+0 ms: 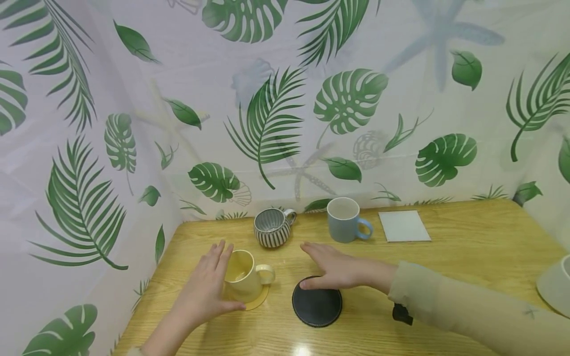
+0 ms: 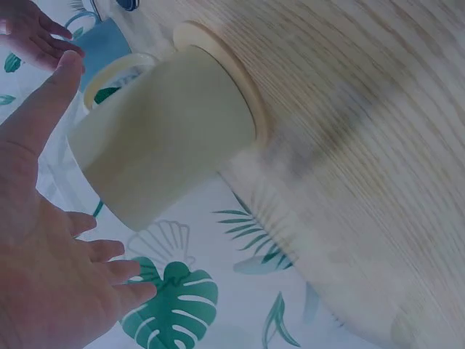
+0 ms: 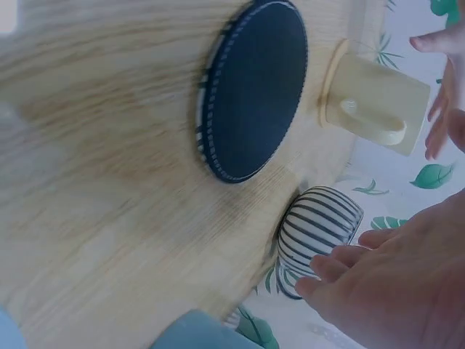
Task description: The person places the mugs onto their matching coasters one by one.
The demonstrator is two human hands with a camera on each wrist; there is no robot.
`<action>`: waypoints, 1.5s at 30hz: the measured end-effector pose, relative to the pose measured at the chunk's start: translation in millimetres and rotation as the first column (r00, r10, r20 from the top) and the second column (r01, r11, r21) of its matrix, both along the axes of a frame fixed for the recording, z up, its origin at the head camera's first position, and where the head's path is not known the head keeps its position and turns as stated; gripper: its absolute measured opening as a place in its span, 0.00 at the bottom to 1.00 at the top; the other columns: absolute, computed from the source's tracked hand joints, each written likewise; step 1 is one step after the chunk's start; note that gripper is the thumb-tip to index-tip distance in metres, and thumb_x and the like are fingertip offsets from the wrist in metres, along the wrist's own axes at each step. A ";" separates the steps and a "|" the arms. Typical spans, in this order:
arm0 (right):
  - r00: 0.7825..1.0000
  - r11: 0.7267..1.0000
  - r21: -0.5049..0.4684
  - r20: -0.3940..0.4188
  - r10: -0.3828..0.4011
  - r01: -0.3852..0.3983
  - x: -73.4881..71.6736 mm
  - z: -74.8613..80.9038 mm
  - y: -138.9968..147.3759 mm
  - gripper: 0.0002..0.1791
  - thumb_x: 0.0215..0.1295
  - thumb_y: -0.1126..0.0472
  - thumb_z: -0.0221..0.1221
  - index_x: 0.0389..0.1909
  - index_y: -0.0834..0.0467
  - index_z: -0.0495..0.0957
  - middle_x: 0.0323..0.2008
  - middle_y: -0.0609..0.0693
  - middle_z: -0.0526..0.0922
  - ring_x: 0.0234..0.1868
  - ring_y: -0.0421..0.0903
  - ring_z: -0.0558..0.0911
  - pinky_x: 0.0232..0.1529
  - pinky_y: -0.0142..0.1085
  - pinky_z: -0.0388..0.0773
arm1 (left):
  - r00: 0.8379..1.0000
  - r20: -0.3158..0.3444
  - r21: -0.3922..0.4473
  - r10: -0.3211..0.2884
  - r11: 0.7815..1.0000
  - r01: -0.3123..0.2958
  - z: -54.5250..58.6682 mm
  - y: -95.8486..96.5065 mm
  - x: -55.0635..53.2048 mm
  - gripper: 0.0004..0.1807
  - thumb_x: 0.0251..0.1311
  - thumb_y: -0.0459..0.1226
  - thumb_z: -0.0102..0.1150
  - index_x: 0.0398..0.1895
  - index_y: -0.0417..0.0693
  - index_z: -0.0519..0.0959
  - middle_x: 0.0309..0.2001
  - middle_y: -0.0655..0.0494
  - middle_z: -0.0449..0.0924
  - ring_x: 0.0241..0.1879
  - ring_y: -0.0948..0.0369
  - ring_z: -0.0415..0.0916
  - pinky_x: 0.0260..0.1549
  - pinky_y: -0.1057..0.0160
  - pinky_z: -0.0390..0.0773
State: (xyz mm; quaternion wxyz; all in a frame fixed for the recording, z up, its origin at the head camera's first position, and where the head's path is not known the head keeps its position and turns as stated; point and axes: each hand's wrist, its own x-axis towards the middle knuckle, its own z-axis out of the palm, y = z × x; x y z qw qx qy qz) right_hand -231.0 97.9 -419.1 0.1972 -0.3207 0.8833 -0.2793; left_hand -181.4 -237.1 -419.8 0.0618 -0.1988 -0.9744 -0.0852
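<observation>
A pale yellow mug point(image 1: 242, 274) stands on a yellow round coaster point(image 1: 260, 300) near the table's front left. My left hand point(image 1: 208, 286) is spread open close against the mug's left side. In the left wrist view a small gap shows between the palm point(image 2: 51, 276) and the yellow mug point(image 2: 167, 138). My right hand point(image 1: 331, 267) lies flat with straight fingers, and its thumb is over the far edge of a black round coaster point(image 1: 317, 304). The right wrist view shows the black coaster point(image 3: 254, 91) bare, with a striped mug point(image 3: 320, 225) just beyond my fingers point(image 3: 341, 265).
The grey striped mug point(image 1: 272, 227) and a blue mug point(image 1: 345, 220) stand behind the hands. A white square coaster point(image 1: 403, 226) lies at the back right. A white vessel point(image 1: 556, 284) sits at the right edge. Leaf-print curtains wall the wooden table point(image 1: 467, 257).
</observation>
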 end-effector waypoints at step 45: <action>0.957 0.984 0.180 -0.282 0.068 -0.017 43.2 -36.6 36.8 0.60 0.64 0.31 0.67 0.83 0.66 0.54 0.83 0.64 0.57 0.82 0.66 0.61 0.79 0.67 0.59 | 0.949 -0.078 -0.305 -0.306 0.913 0.269 -29.8 72.8 20.9 0.65 0.51 0.67 0.76 0.83 0.41 0.58 0.83 0.42 0.58 0.83 0.47 0.58 0.81 0.50 0.62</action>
